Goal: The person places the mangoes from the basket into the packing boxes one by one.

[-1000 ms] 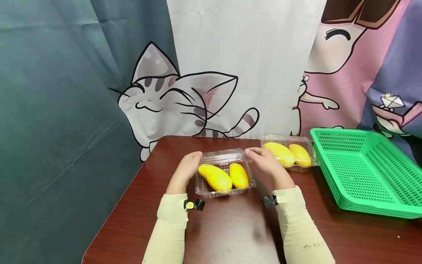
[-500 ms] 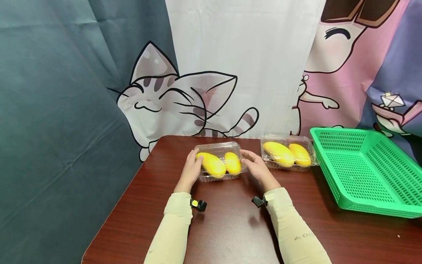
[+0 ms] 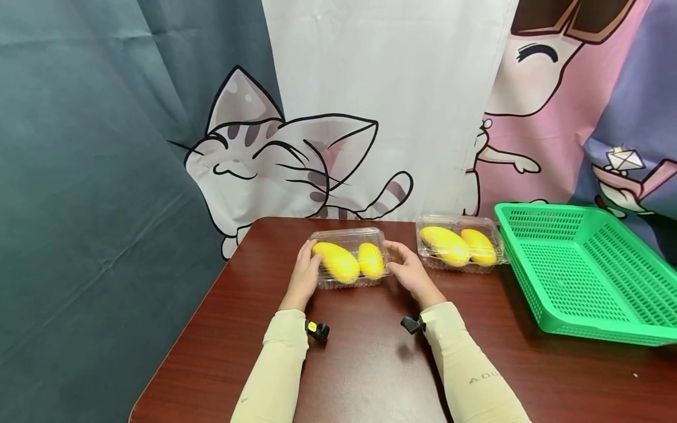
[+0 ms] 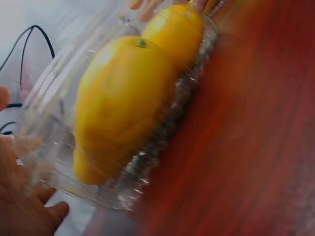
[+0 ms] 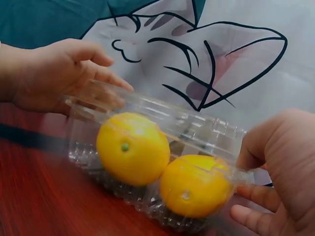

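A clear plastic clamshell box (image 3: 346, 234) stands on the table, its lid down over two yellow mangoes. The larger mango (image 3: 338, 264) lies on the left and the smaller mango (image 3: 371, 261) on the right. At the box's left end is my left hand (image 3: 304, 273), fingers extended along the side. My right hand (image 3: 414, 275) is at the other end, thumb and fingers spread loosely near the corner. In the right wrist view both hands, left (image 5: 69, 76) and right (image 5: 283, 167), flank the box; exact finger contact is hard to tell through the blurred plastic.
To the right stands a second clear box (image 3: 460, 221) with two mangoes in it. Beside it sits a green plastic basket (image 3: 550, 314). The dark red-brown table (image 3: 359, 352) ends at a printed cloth backdrop (image 3: 396, 88).
The box's lid, raised a second ago, came down over the mangoes, and the box moved away from me. Over the last half second hands and box have barely shifted.
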Demonstrator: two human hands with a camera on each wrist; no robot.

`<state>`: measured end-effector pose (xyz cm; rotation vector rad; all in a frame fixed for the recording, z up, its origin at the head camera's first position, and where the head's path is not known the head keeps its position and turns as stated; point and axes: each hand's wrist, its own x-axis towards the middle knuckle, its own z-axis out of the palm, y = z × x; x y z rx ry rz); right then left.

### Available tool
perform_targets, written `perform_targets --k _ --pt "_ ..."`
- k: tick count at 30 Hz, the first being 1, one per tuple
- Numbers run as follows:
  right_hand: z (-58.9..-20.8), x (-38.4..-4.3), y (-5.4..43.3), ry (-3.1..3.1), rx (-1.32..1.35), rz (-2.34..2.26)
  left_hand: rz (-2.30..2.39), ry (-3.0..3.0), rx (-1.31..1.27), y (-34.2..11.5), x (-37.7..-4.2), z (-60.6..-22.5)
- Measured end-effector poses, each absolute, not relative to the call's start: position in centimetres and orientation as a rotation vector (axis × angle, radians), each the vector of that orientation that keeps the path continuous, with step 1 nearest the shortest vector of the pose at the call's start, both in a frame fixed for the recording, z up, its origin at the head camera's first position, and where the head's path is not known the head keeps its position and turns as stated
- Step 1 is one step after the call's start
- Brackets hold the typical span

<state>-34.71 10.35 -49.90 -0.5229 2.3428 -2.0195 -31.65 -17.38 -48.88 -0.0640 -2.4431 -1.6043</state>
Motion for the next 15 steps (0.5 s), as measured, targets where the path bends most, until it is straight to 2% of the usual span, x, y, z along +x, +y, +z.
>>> perform_targets --k 5,10,15 --pt "-50.8 -34.4 9.8 2.348 -0.470 -2.140 -1.738 -2.260 -0.079 -17.8 -31.6 -50.7" --pt "-51.8 -33.7 9.2 2.654 -0.175 -1.905 -1.858 -2.154 0.037 -18.0 -31.5 -51.9" --pt "-51.8 -33.3 8.7 2.792 -0.056 -1.790 -1.949 -2.119 0.155 -17.9 -31.8 -52.2"
